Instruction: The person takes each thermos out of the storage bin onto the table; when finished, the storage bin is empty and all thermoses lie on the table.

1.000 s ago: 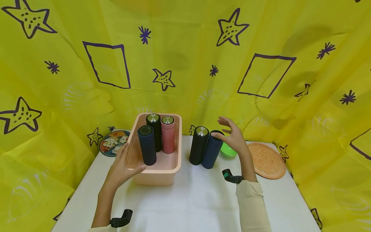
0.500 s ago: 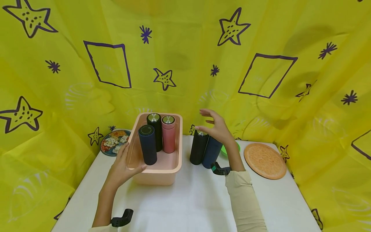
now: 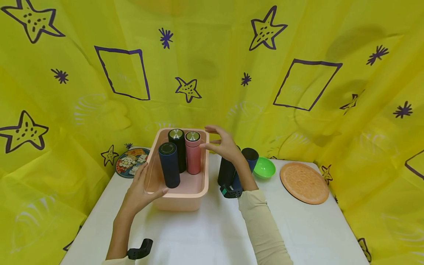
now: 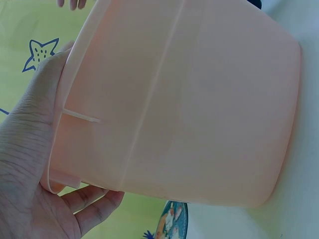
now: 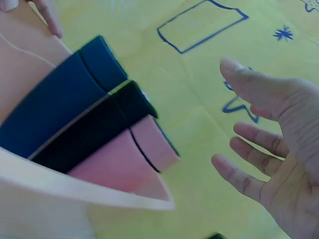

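A peach plastic bin (image 3: 205,184) holds a dark blue flask (image 3: 170,167), a black flask (image 3: 177,148) and a pink flask (image 3: 193,156), all standing. My left hand (image 3: 137,193) grips the bin's near left corner. In the left wrist view its thumb lies over the rim and its fingers reach round the outside wall. Beside the pink flask, at the bin's right rim, my right hand (image 3: 225,145) hovers with fingers spread and nothing in it. Another black flask (image 3: 225,172) and another blue flask (image 3: 250,156) stand on the table, partly hidden by my right forearm.
A green bowl (image 3: 264,168) and a round orange-brown board (image 3: 304,183) lie to the right. At the bin's left is a round patterned plate (image 3: 130,162). A yellow curtain (image 3: 212,66) closes off the back and sides of the white table (image 3: 212,235).
My right hand has moved left, from above the loose blue flask, over the loose black one, to the bin's right rim. The left hand stays on the bin.
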Tool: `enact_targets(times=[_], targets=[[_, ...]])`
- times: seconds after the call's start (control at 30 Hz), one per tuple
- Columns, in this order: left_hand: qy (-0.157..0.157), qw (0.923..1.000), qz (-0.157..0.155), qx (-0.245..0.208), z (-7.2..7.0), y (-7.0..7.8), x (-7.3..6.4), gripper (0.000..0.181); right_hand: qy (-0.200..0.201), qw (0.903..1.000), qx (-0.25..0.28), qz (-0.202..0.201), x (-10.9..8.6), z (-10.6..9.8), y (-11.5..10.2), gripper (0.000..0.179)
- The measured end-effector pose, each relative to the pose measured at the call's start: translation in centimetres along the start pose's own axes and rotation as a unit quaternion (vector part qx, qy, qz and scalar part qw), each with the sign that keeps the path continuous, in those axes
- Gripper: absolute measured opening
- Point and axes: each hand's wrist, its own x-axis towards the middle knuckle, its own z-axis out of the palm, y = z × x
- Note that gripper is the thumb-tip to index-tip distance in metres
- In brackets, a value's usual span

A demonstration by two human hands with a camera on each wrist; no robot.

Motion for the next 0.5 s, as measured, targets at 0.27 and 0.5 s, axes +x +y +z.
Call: enact_targets(times=[0.27,0.5], targets=[[-0.001,1.0,-0.002,-0.006,-0.1,0.0,0.1,0.116,0.033,0.9987,0.032,0.024,0.9,2.8,1.5,0.062],[-0.004,1.0,-0.002,-0.006,0.0,-0.2,0.0,0.116,0.08,0.9945,0.046,0.049,1.3,4.4,2.8,0.063]])
